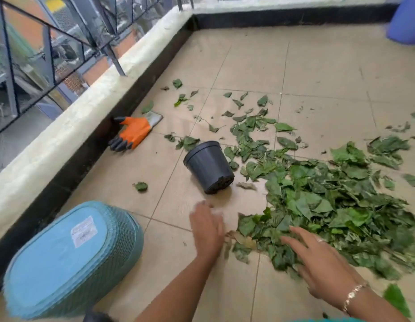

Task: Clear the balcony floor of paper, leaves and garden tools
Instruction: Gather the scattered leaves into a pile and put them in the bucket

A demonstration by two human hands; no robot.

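Both hands outstretched, fingers spread, left hand (207,228) over tile, right hand (318,259) over leaves (329,201), grasping nothing

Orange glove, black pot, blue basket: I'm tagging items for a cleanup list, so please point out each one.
Orange glove (135,132): head view, on the orange middle of the glove.
Black pot (207,167): head view, on the side wall of the tipped pot.
Blue basket (51,263): head view, on its flat base, which faces the camera.
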